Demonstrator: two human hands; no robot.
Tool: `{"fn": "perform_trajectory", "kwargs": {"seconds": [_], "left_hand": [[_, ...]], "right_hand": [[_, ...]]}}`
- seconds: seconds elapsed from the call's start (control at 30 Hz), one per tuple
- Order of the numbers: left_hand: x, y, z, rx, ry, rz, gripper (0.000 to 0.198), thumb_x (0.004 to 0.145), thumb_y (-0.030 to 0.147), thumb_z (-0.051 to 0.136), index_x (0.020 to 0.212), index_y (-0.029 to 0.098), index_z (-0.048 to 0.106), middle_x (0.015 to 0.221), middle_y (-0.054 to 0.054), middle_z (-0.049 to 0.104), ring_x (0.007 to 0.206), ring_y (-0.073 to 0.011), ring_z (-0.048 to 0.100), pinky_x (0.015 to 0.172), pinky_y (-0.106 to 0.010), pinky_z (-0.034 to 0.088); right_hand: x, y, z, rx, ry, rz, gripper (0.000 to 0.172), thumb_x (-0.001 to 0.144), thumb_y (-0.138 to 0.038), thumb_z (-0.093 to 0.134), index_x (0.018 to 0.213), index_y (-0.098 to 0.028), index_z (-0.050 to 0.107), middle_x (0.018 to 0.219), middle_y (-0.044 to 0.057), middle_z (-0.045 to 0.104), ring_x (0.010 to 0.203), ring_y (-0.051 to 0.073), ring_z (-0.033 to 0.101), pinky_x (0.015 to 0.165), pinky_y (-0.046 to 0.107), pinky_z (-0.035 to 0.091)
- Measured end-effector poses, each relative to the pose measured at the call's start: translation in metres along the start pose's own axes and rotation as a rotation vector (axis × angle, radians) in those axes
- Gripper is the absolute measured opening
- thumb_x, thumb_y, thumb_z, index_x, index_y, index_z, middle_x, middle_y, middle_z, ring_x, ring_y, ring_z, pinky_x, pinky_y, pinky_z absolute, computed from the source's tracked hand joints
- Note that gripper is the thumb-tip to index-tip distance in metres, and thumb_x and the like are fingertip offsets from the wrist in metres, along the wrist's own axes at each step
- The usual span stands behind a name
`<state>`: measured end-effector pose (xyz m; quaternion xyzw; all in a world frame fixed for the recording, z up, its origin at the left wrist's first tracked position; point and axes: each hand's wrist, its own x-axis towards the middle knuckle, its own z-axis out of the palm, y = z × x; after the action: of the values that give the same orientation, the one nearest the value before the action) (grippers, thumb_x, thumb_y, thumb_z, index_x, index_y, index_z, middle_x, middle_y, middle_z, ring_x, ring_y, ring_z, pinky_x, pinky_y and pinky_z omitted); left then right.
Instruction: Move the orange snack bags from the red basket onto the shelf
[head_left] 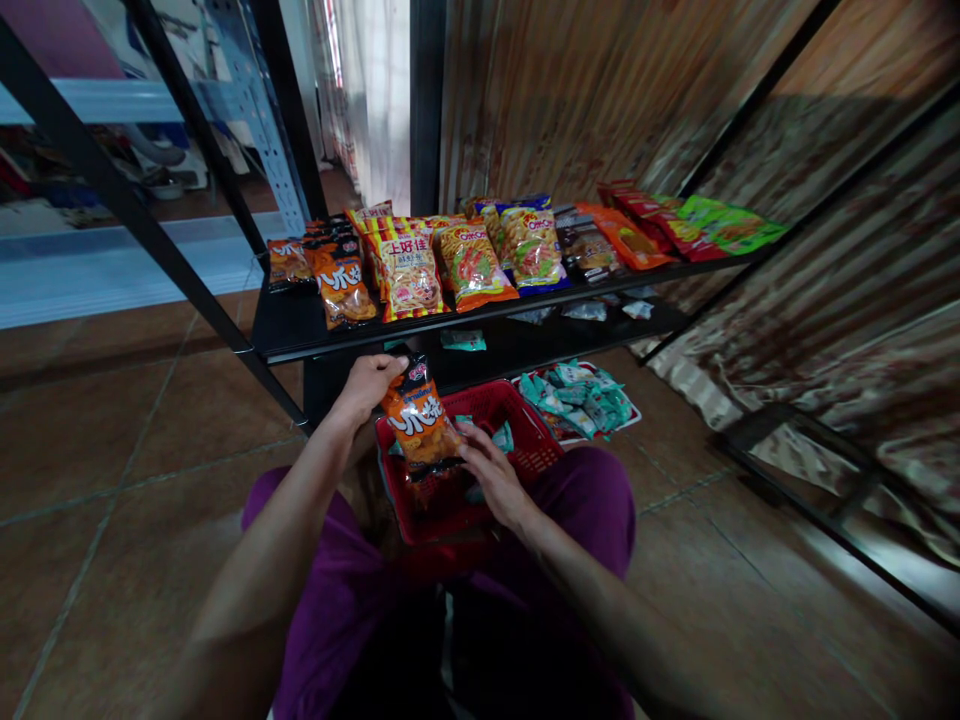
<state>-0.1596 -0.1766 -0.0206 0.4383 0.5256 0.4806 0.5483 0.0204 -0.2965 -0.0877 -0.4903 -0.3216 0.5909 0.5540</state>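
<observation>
Between my two hands is an orange and black snack bag (421, 420), held tilted above a red plastic basket (517, 420). My left hand (373, 385) pinches its black top edge. At the bag's lower right side, my right hand (491, 470) has its fingers closed on the edge. Some teal packets (503, 437) show inside the basket, partly hidden by the bag and my right hand. Matching orange and black bags (343, 285) stand at the left end of the black shelf (300, 335) in front of me.
Along the shelf stand yellow-striped bags (409, 270), noodle-picture bags (474, 262), orange bags (622, 237) and green bags (731, 225). A white tray (634, 418) of teal packets sits right of the basket. Black metal posts (202, 270) frame the left. A low black frame (817, 500) lies right.
</observation>
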Motion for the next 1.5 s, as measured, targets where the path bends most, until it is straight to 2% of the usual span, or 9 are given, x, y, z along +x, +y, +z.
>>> {"fn": "perform_trajectory", "kwargs": {"seconds": [0.17, 0.37, 0.53, 0.63, 0.73, 0.83, 1.03, 1.23, 1.5], "left_hand": [[-0.002, 0.0, 0.004, 0.06, -0.109, -0.01, 0.023, 0.06, 0.027, 0.079, 0.049, 0.013, 0.064, 0.048, -0.001, 0.057, 0.043, -0.0081, 0.041, 0.045, -0.021, 0.029], [-0.011, 0.005, 0.014, 0.158, -0.218, -0.013, 0.025, 0.062, 0.027, 0.076, 0.046, 0.014, 0.062, 0.044, 0.001, 0.051, 0.041, -0.0081, 0.04, 0.044, -0.021, 0.029], [-0.01, 0.004, 0.017, 0.077, -0.193, -0.023, 0.023, 0.059, 0.02, 0.078, 0.045, 0.014, 0.061, 0.045, 0.001, 0.052, 0.042, -0.0069, 0.041, 0.045, -0.021, 0.028], [-0.009, 0.004, 0.018, -0.046, -0.157, -0.011, 0.011, 0.057, 0.013, 0.079, 0.058, 0.014, 0.067, 0.059, -0.001, 0.062, 0.053, -0.0088, 0.052, 0.054, -0.02, 0.037], [-0.01, 0.002, 0.016, -0.161, -0.077, 0.01, 0.022, 0.058, 0.012, 0.078, 0.078, 0.015, 0.071, 0.07, -0.003, 0.066, 0.065, -0.0113, 0.06, 0.065, -0.021, 0.044], [-0.013, -0.004, 0.012, -0.224, -0.01, -0.025, 0.031, 0.059, 0.017, 0.079, 0.089, 0.016, 0.068, 0.075, -0.004, 0.066, 0.069, -0.0135, 0.062, 0.065, -0.024, 0.046], [-0.026, -0.02, 0.008, -0.267, -0.197, -0.142, 0.034, 0.059, 0.037, 0.08, 0.082, 0.014, 0.068, 0.082, -0.008, 0.068, 0.073, -0.0166, 0.063, 0.065, -0.026, 0.046], [-0.036, -0.032, 0.012, -0.289, -0.168, -0.21, 0.038, 0.054, 0.041, 0.083, 0.077, 0.015, 0.068, 0.083, -0.008, 0.069, 0.07, -0.0142, 0.061, 0.061, -0.024, 0.044], [-0.04, -0.039, 0.02, -0.373, -0.165, -0.184, 0.042, 0.053, 0.034, 0.083, 0.087, 0.014, 0.068, 0.086, -0.006, 0.068, 0.074, -0.0152, 0.061, 0.065, -0.026, 0.047]], "right_hand": [[0.019, -0.025, 0.012, -0.022, -0.073, -0.018, 0.039, 0.058, -0.033, 0.081, 0.096, -0.026, 0.071, 0.105, 0.001, 0.071, 0.106, 0.019, 0.06, 0.093, 0.029, 0.045], [0.045, -0.044, 0.03, -0.033, -0.129, -0.077, 0.038, 0.057, -0.043, 0.08, 0.088, -0.021, 0.074, 0.086, -0.001, 0.074, 0.082, 0.016, 0.065, 0.078, 0.027, 0.049], [0.055, -0.044, 0.035, 0.003, -0.074, -0.037, 0.033, 0.053, -0.044, 0.081, 0.071, -0.018, 0.073, 0.068, -0.001, 0.072, 0.063, 0.014, 0.062, 0.064, 0.025, 0.048], [0.059, -0.041, 0.036, 0.098, -0.022, -0.006, 0.032, 0.05, -0.04, 0.083, 0.069, -0.017, 0.072, 0.065, 0.0, 0.071, 0.059, 0.014, 0.062, 0.062, 0.026, 0.048], [0.063, -0.04, 0.035, 0.182, 0.004, 0.012, 0.029, 0.05, -0.035, 0.084, 0.069, -0.017, 0.071, 0.066, 0.0, 0.072, 0.06, 0.014, 0.063, 0.063, 0.026, 0.049], [0.068, -0.04, 0.032, 0.231, 0.031, 0.012, 0.024, 0.053, -0.029, 0.084, 0.068, -0.017, 0.071, 0.068, 0.001, 0.072, 0.061, 0.014, 0.064, 0.064, 0.026, 0.051], [0.079, -0.04, 0.026, 0.259, 0.081, 0.015, 0.017, 0.06, -0.027, 0.081, 0.067, -0.019, 0.068, 0.064, 0.0, 0.071, 0.06, 0.016, 0.065, 0.064, 0.029, 0.054], [0.09, -0.037, 0.02, 0.32, 0.102, 0.058, 0.005, 0.069, -0.022, 0.072, 0.071, -0.019, 0.068, 0.071, 0.0, 0.073, 0.065, 0.016, 0.066, 0.067, 0.028, 0.054], [0.105, -0.028, 0.013, 0.356, 0.055, 0.095, 0.011, 0.071, -0.024, 0.073, 0.075, -0.018, 0.065, 0.07, 0.001, 0.072, 0.068, 0.018, 0.068, 0.074, 0.034, 0.057]]}}
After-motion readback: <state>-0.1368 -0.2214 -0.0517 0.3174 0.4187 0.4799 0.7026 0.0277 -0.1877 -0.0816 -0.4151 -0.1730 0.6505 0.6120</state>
